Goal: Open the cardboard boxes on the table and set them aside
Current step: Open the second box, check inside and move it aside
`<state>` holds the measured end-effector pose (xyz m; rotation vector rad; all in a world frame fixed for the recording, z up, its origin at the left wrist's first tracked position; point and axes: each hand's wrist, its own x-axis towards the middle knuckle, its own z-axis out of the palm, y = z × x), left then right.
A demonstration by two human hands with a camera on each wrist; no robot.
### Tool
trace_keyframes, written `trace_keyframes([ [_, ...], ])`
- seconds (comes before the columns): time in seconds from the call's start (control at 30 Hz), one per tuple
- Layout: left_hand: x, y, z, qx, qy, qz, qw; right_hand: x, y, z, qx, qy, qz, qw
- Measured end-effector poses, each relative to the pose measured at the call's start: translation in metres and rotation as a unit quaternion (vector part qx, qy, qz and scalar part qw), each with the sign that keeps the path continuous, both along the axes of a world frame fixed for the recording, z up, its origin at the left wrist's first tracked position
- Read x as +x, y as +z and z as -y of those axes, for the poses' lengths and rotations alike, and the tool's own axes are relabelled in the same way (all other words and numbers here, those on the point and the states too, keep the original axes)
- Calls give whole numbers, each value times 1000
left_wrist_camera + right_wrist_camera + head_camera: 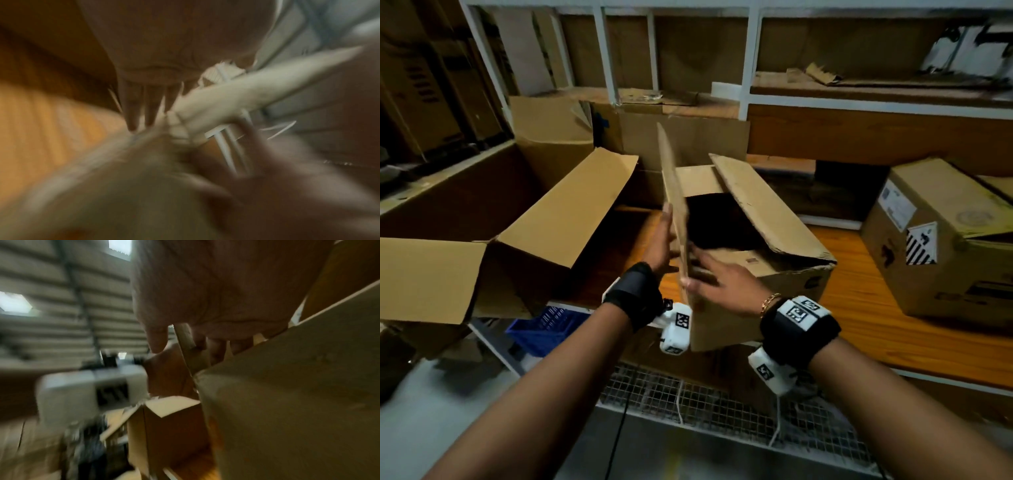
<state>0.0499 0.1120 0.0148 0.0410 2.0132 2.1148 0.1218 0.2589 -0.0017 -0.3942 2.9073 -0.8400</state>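
A dim storeroom: white-framed shelving [748, 51] with cardboard-lined bays runs across the back from 10 to 2 o'clock, scraps of torn card lying on its boards. Below it an orange wooden bench [859, 308] carries the boxes. At the centre stands the cardboard box [774, 274] being worked on, its top partly open and its inside dark. Its left flap [673, 192] stands almost upright, and its right flap [767, 205] slopes up over the opening.

The left hand [661, 240] lies flat against the outer face of the upright flap, fingers straight. The right hand [722, 281] reaches in from 5 o'clock, fingers extended across the near flap and the lower edge of the upright one; the right wrist view, though blurred, shows its thumb and fingers either side of a cardboard edge.

At 9 o'clock a larger opened box [544, 233] lies with its flaps spread wide. At 3 o'clock a closed box with labels [935, 246] sits on the bench. Below the bench's near edge are a wire mesh panel [705, 401] and, at 7 o'clock, a blue plastic crate [544, 329]. The left wrist view is too blurred to add detail.
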Motion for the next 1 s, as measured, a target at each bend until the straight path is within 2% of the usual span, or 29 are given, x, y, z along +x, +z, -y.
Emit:
trace_keyframes([
  [0.07, 3, 8, 4, 59, 72, -25, 995, -4, -5, 3, 125, 22, -7, 992],
  [0.1, 2, 8, 8, 57, 124, -69, 988, -5, -7, 3, 155, 26, -7, 988],
  [0.13, 2, 9, 12, 29, 172, -131, 976, -8, -8, 3, 172, 25, -10, 985],
  [0.17, 7, 15, 16, -34, 211, -209, 954, -12, -11, 2, 186, 29, -17, 982],
  [0.2, 10, 20, 18, -140, 226, -287, 920, -13, -12, 2, 200, 31, -22, 979],
  [0.23, 14, 25, 20, -279, 225, -351, 865, -16, -15, 1, 210, 31, -29, 977],
  [0.27, 22, 32, 19, -425, 212, -382, 793, -18, -16, 1, 222, 28, -35, 974],
  [0.3, 24, 30, 18, -541, 181, -382, 727, -19, -17, 2, 232, 24, -37, 972],
  [0.33, 26, 28, 18, -625, 142, -354, 681, -20, -18, 4, 239, 19, -38, 970],
  [0.37, 25, 24, 17, -677, 102, -311, 659, -22, -20, 5, 243, 13, -38, 969],
  [0.43, 21, 14, 14, -713, 14, -236, 660, -24, -23, 10, 245, -3, -31, 969],
  [0.53, 19, -9, 4, -663, -102, -174, 721, -25, -24, 14, 255, -25, -22, 966],
  [0.63, 23, -31, -4, -579, -114, -145, 794, -23, -18, 10, 247, -13, -32, 968],
  [0.7, 26, -38, -7, -548, -96, -143, 818, -22, -14, 4, 234, 1, -42, 971],
  [0.8, 27, -43, -7, -552, -72, -143, 818, -28, -11, -18, 227, -17, -4, 974],
  [0.87, 26, -46, -5, -572, -66, -159, 802, -29, -8, -44, 216, -80, 29, 973],
  [0.93, 24, -49, -2, -596, -68, -175, 781, -26, -2, -75, 215, -146, 15, 966],
  [1.0, 18, -50, 5, -598, -76, -174, 779, -20, 4, -105, 225, -199, -39, 953],
])
